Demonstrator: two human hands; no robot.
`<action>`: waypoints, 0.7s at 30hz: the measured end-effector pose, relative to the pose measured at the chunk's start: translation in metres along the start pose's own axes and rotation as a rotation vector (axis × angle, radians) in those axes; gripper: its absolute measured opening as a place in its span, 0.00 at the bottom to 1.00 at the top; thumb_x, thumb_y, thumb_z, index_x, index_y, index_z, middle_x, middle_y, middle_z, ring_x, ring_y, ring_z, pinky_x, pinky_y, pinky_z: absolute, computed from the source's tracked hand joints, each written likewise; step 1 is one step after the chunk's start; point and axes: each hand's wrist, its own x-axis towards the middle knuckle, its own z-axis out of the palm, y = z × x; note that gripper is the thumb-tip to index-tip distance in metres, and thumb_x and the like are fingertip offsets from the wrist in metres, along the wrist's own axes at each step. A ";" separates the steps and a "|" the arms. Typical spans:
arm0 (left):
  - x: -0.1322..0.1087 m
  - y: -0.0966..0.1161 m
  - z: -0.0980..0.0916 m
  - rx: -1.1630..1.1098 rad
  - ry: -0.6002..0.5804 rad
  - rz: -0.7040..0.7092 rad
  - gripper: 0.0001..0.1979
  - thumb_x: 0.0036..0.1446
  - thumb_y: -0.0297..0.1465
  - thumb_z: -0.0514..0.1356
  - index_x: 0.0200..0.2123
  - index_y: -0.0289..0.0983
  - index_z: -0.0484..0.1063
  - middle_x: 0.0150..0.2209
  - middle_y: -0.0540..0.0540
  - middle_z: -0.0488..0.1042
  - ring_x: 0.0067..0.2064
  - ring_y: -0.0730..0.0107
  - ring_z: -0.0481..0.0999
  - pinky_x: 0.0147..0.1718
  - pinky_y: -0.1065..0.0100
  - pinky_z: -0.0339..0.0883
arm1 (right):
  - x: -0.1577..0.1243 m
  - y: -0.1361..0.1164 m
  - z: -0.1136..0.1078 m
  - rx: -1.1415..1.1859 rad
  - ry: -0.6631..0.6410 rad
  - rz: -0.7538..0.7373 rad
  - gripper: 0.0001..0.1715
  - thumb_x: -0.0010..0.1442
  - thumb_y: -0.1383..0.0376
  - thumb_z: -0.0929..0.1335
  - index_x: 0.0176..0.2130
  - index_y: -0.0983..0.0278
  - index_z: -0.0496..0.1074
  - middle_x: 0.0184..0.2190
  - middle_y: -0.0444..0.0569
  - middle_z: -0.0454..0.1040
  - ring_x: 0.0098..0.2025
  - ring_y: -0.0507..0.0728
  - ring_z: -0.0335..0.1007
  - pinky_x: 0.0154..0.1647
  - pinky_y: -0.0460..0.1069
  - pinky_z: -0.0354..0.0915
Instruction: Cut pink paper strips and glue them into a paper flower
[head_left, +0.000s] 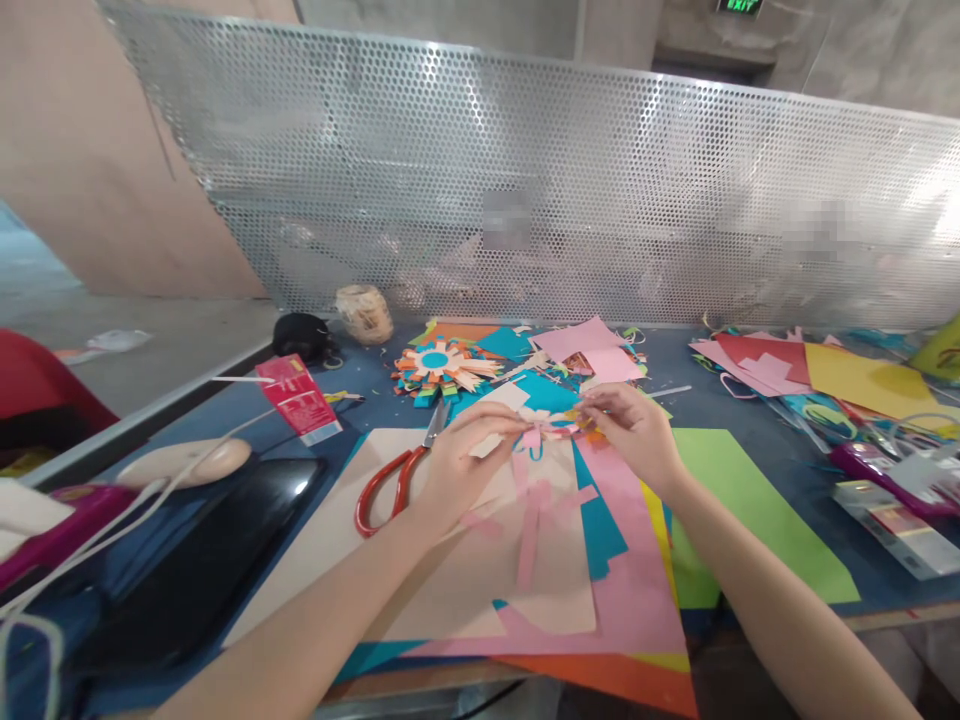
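Over the sheets, a small paper flower [551, 422] in cream, pink and blue is pinched between my two hands. Thumb and fingers of my left hand [466, 452] close on its left side. On the other side, my right hand [636, 428] grips its edge, its fingertips pressed together. Red-handled scissors [403, 480] lie beside my left hand, partly hidden by it. Pink paper strips [531, 540] rest below the flower on a cream sheet [442, 605]. Behind it lies a finished-looking fringed flower [435, 362] with a blue centre.
A green sheet [757, 530] lies to the right. Black phone [202, 560], cable and red packet [300, 398] are on the left. Coloured paper scraps [780, 365] cover the back right. A roll of tape [364, 312] stands near the perforated metal screen [465, 150] at the back.
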 end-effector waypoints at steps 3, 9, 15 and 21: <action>-0.001 -0.001 -0.005 0.113 0.038 0.228 0.10 0.51 0.21 0.59 0.34 0.41 0.74 0.34 0.47 0.74 0.40 0.68 0.74 0.40 0.64 0.69 | -0.002 -0.004 -0.001 -0.098 -0.064 -0.164 0.12 0.56 0.73 0.62 0.40 0.60 0.67 0.39 0.48 0.73 0.39 0.52 0.71 0.40 0.48 0.69; -0.003 -0.005 -0.007 0.232 0.012 0.356 0.16 0.49 0.19 0.60 0.38 0.43 0.72 0.35 0.48 0.73 0.41 0.67 0.73 0.41 0.62 0.67 | -0.008 -0.015 -0.002 -0.195 -0.167 -0.431 0.18 0.55 0.76 0.61 0.43 0.58 0.66 0.38 0.48 0.72 0.42 0.53 0.68 0.43 0.50 0.67; -0.001 -0.001 -0.005 0.238 0.003 0.346 0.14 0.50 0.19 0.60 0.38 0.42 0.72 0.34 0.48 0.73 0.39 0.69 0.73 0.39 0.64 0.66 | -0.008 -0.016 -0.005 -0.267 -0.279 -0.463 0.25 0.52 0.76 0.62 0.48 0.59 0.63 0.42 0.51 0.71 0.48 0.57 0.64 0.48 0.55 0.63; -0.001 0.002 -0.003 0.230 -0.010 0.299 0.12 0.51 0.20 0.59 0.37 0.41 0.72 0.34 0.48 0.74 0.38 0.70 0.73 0.39 0.66 0.66 | -0.007 -0.018 -0.005 -0.298 -0.352 -0.449 0.22 0.54 0.72 0.63 0.49 0.60 0.62 0.41 0.51 0.72 0.47 0.58 0.65 0.48 0.56 0.63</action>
